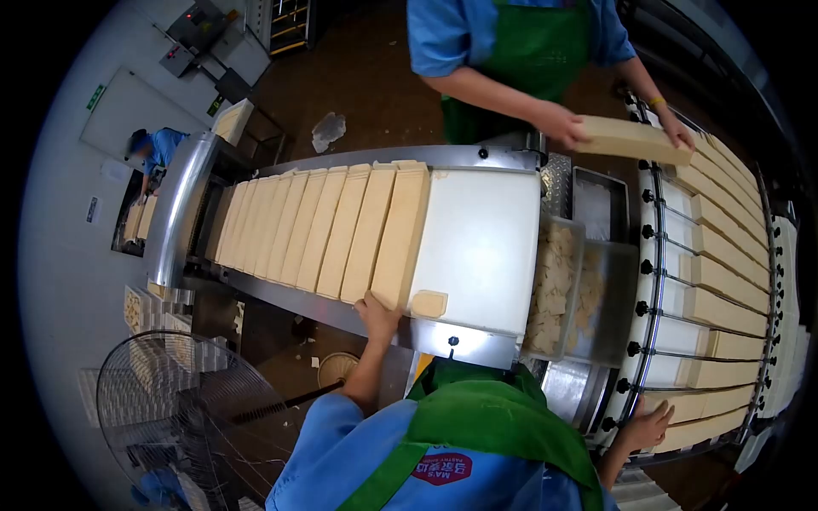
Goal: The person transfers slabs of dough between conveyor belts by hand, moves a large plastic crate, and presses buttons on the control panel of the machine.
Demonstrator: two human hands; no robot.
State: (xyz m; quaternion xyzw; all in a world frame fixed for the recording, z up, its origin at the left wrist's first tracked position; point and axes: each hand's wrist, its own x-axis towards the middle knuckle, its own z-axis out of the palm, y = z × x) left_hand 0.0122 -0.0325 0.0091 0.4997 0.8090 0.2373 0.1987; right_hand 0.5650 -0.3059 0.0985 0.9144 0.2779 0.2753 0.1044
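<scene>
My left hand (377, 319) rests against the near end of the last long beige slab (400, 234) in the row on the left conveyor. Its fingers are slightly bent and look apart, touching the slab rather than wrapped round it. A small beige offcut (429, 304) lies on the white belt just right of that slab. Out to the right, my right hand (649, 426) has its fingers spread at the left end of a beige slab (707, 404) on the right conveyor. Part of that palm is turned out of sight.
Opposite me, a co-worker in a green apron (545, 51) holds a slab (630, 139) in both hands. Bins of beige scraps (554, 285) stand between the conveyors. A metal roller cover (181, 217) spans the left conveyor's far end. A wire fan (183, 409) stands lower left.
</scene>
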